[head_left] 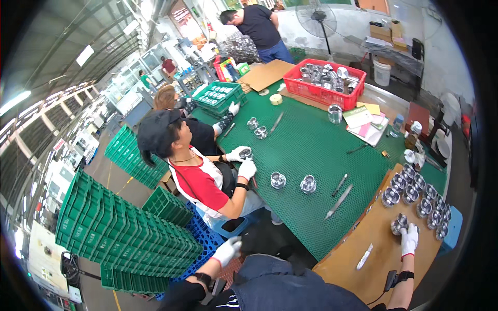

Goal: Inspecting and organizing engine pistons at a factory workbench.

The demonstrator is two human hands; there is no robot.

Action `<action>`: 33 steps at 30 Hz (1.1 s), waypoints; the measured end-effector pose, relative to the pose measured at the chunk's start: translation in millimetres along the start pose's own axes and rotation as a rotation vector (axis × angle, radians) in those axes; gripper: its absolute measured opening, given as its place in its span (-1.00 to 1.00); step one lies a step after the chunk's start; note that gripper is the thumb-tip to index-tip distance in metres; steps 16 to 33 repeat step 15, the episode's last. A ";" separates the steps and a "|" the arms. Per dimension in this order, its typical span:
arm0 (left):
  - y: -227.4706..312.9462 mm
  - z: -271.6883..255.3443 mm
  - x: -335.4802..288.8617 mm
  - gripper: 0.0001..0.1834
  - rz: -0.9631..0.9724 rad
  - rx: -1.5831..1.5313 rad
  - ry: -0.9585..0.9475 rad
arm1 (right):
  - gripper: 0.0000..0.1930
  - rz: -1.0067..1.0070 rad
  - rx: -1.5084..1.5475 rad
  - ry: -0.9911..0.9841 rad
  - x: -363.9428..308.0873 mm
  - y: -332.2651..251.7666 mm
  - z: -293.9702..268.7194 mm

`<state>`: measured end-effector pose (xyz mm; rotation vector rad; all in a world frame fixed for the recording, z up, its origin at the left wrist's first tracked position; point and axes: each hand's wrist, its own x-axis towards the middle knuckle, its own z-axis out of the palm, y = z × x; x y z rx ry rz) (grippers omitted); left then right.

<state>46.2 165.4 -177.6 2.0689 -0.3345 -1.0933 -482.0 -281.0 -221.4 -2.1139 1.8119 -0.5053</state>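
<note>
My right hand (410, 239), in a white glove, is closed on a silver metal piston (399, 224) at the brown board (332, 264) on the right. Just beyond it several more pistons (410, 194) stand in rows on the board. A white marker pen (364, 256) lies on the board, left of that hand. My left hand (227, 251), also gloved, hangs off the table near the blue stool (232, 226). Its fingers are loosely stretched and hold nothing that I can see. Two pistons (308, 184) stand apart on the green mat (306, 140).
To my left a co-worker (199, 171) in white gloves handles a piston; another person sits beyond. Tall stacks of green crates (124, 223) rise at the left. A red basket (324, 88) of pistons, a file (338, 202) and papers (365, 124) lie on the table.
</note>
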 end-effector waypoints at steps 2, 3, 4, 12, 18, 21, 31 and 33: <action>71.6 26.7 9.9 -0.48 0.134 0.022 -0.123 | -0.74 0.000 0.146 -0.050 -41.1 -21.7 -22.1; 101.5 42.5 14.5 -0.48 0.210 0.049 -0.210 | -0.74 -0.010 0.254 -0.038 -65.1 -36.8 -32.3; 130.9 60.7 16.9 -0.46 0.369 0.070 -0.339 | -0.75 0.065 0.402 -0.065 -90.6 -60.8 -44.9; 237.5 184.4 -25.0 -0.13 0.039 -0.070 -1.401 | -0.70 -0.330 0.426 -0.060 -167.7 -221.0 -106.4; 232.9 199.3 -16.8 -0.08 -0.309 -0.300 -1.858 | -0.71 -0.189 0.459 -0.133 -191.5 -245.9 -107.1; 232.9 199.3 -16.8 -0.08 -0.309 -0.300 -1.858 | -0.71 -0.189 0.459 -0.133 -191.5 -245.9 -107.1; 232.9 199.3 -16.8 -0.08 -0.309 -0.300 -1.858 | -0.71 -0.189 0.459 -0.133 -191.5 -245.9 -107.1; 232.9 199.3 -16.8 -0.08 -0.309 -0.300 -1.858 | -0.71 -0.189 0.459 -0.133 -191.5 -245.9 -107.1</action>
